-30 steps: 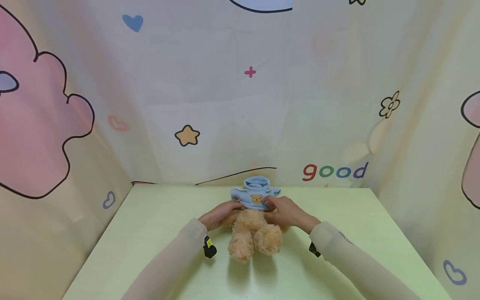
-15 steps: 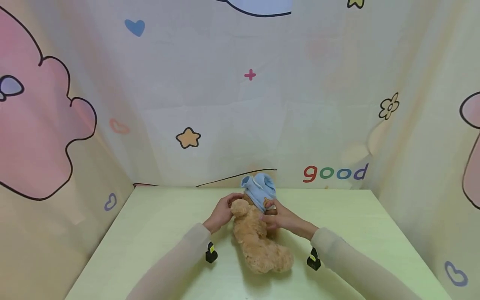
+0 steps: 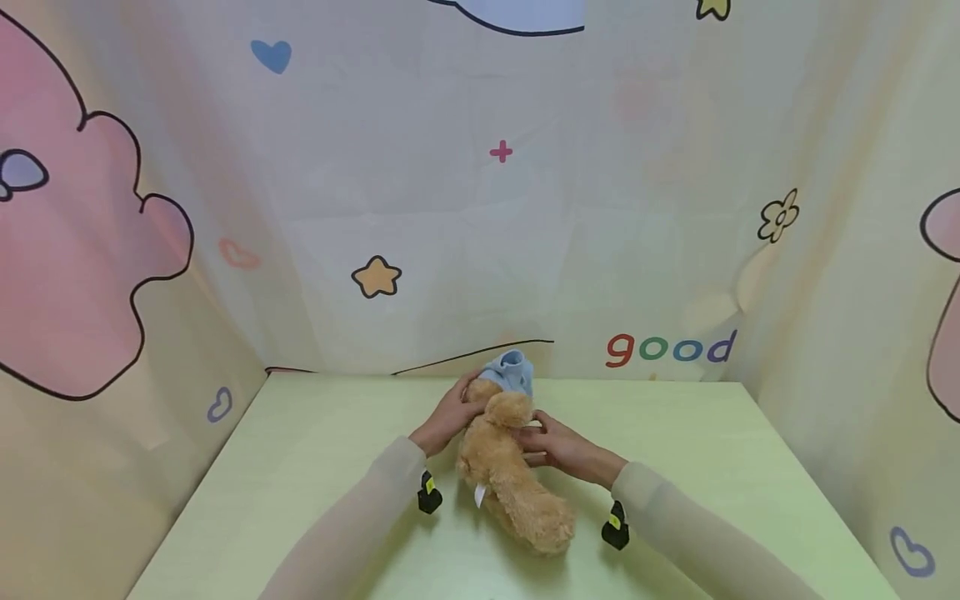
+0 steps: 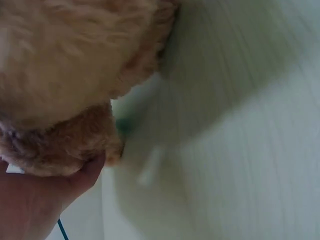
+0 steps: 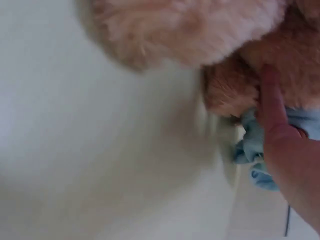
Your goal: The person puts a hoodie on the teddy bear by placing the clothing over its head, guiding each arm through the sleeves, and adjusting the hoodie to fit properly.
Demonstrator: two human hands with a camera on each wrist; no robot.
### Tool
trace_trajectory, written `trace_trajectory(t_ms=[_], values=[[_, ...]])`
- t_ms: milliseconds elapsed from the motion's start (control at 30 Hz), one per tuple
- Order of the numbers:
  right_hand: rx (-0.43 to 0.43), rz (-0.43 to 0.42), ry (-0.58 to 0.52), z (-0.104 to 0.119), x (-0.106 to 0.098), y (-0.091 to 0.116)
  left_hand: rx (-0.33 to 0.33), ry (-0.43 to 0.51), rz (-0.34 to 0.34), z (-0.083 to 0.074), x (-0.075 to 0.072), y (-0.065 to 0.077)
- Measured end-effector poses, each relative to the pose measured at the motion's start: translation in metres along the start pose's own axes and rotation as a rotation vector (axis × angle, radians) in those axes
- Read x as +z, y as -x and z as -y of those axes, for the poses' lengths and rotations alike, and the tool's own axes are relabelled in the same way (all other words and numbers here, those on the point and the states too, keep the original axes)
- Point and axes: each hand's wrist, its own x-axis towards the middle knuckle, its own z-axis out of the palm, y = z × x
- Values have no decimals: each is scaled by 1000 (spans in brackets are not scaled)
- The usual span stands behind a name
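Note:
A light-brown teddy bear (image 3: 491,454) lies on its side on the table, its legs towards the lower right and a white tag (image 3: 480,495) showing on its body. A small blue shirt (image 3: 513,371) covers part of the bear's head end, its opening facing the back. My left hand (image 3: 450,417) grips the bear near its head, the thumb on the fur (image 4: 75,145). With its thumb on the fur, my right hand (image 3: 570,448) holds the bear's other side, close to the blue cloth (image 5: 255,140) in the right wrist view. Both hands' far fingertips are partly hidden.
The pale green table (image 3: 337,467) meets a printed cloth backdrop (image 3: 450,208) just behind the shirt. Cloth walls rise along the left and right sides too. A black wrist device (image 3: 429,493) hangs under the left cuff, another device (image 3: 616,527) under the right.
The bear has turned from facing up onto its side, legs swinging right. The shirt turned with it and its printed face went out of sight. The left hand moved up towards the head.

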Motion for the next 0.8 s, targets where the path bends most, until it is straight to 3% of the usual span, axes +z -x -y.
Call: trace_trajectory(t_ms=[133,300,367,467,600,700,800], values=[[9,-46,267,16,-13,10,43,-106,-51,-12,2,7],[-167,-402,576,47,-27,16,59,-381,-109,-33,-2,6],[-231,-483,651,55,-27,15,41,-462,-102,-39,-2,6],[-254,-445,757,60,-26,8,23,-473,-55,-41,-1,5],[-199,-360,854,57,-25,-2,-4,-351,63,-33,-2,4],[-169,-353,926,52,-25,-7,-9,-308,128,-24,-5,2],[-180,-359,975,46,-28,-10,-8,-314,151,-17,-8,0]])
